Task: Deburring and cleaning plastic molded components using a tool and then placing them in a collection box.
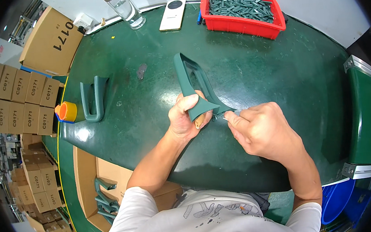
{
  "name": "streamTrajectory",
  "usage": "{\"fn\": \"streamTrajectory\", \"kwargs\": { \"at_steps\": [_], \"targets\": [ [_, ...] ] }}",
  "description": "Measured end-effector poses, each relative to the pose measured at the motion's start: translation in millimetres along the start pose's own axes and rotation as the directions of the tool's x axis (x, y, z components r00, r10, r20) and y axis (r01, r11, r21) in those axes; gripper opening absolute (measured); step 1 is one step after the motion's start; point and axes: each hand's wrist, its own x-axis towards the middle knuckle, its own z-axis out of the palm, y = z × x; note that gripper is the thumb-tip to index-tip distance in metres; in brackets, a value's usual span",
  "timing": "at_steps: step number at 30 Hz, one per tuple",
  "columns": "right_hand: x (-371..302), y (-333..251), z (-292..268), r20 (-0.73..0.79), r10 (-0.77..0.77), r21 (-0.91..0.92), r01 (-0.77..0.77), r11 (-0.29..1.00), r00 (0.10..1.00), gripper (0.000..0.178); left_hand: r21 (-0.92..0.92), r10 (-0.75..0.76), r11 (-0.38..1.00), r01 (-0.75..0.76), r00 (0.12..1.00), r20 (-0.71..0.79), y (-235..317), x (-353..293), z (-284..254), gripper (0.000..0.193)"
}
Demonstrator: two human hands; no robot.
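Note:
Above the table's near half, my left hand [185, 118] is closed around a green U-shaped plastic handle [183, 77]. Its rounded bend points away from me, and its two flared ends face me. My right hand [260, 129] is closed in a pinch right at the flared end on the right. Something small and pale shows at its fingertips, too small to name. A second green U-shaped handle [96, 101] stands apart on the left of the table, its bend toward me.
A red bin [244, 27] of small green pieces stands at the back, near a phone [172, 15] and a glass bottle [125, 9]. At left are a yellow tape roll [67, 111] and stacked cartons [17, 85]. An open carton [86, 180] holding several green parts is below the table edge.

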Motion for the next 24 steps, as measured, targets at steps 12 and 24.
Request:
{"fn": "streamTrajectory", "kwargs": {
  "at_steps": [12,24],
  "targets": [
    [-1,2,-6,0.038,-0.047,-0.109,0.051,0.993,0.998,0.012,-0.019,-0.014,1.0,0.014,1.0,0.021,-2,1,-3,0.037],
    [-40,-20,-63,-0.654,0.361,0.755,0.605,0.252,0.665,0.015,-0.096,0.028,0.994,-0.056,0.963,-0.268,-4,-6,10,0.017]
  ]
}}
